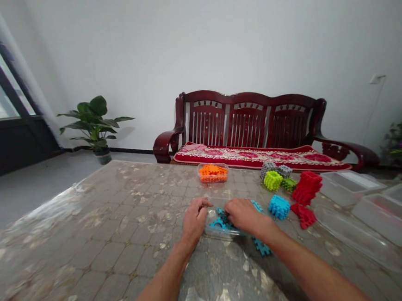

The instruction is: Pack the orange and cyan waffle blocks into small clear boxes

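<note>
So from my end, the left hand (194,216) is on the left end of a clear, open plastic box (225,234), thumb and fingers bent around the rim; can't tell how firmly it's gripping. My right hand (244,214) is curled down over the other end, fingers in the box by a dark teal notched plastic piece (223,215). Looks like a pinch, but the knuckles block my view, so I can't say for sure it's got hold of it.

The box sits right between my hands, opening up, long side running left to right. In it: bright blue notched plastic pieces (218,223) lying at mixed angles. More loose blue pieces (262,246) are under my right forearm.

Straight out past both hands there's a clear plastic tub of orange notched pieces (213,173), also lying crosswise.

Just right of the right hand I've got a blue stack of notched pieces (279,207), then a chunky red stack (307,188) with loose red pieces (304,215) on its near side. Lime-green blocks (273,180) and grey blocks (268,169) are beyond the blue stack. Furthest right are frosted plastic bins (389,219) and a shallow clear plastic tray (353,231). Any printing on those is too small to read.
</note>
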The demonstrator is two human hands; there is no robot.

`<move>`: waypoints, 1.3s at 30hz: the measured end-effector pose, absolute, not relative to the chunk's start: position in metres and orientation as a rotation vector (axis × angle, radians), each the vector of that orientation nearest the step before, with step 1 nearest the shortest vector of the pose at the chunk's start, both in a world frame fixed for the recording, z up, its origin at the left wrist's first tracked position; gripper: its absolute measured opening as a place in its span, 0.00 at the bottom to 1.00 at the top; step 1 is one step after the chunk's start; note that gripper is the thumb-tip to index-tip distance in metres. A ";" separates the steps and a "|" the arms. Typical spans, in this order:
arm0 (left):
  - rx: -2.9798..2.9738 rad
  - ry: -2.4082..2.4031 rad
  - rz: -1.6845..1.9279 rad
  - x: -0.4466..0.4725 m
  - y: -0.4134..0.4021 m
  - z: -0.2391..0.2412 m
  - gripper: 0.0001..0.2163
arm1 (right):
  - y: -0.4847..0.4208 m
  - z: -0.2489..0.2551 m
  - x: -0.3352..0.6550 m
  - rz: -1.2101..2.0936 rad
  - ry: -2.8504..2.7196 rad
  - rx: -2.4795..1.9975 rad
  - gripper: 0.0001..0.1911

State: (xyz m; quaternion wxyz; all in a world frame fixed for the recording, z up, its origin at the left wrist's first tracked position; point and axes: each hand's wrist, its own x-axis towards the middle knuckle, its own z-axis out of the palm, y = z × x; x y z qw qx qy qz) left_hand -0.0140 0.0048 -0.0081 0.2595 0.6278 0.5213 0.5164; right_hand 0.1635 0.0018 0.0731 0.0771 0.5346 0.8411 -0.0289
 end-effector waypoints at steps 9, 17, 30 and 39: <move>1.697 1.405 1.415 -0.013 0.005 -0.009 0.13 | 0.002 0.076 0.167 -0.181 2.666 1.538 0.17; 1.689 1.413 1.407 -0.014 0.005 -0.009 0.13 | 0.010 0.063 0.163 -0.343 2.728 1.460 0.17; 1.685 1.411 1.390 -0.014 0.003 -0.003 0.13 | 0.013 0.068 0.170 -0.359 2.613 1.408 0.14; 1.674 1.432 1.373 -0.015 0.003 -0.004 0.13 | 0.010 0.079 0.192 -0.280 2.788 1.637 0.13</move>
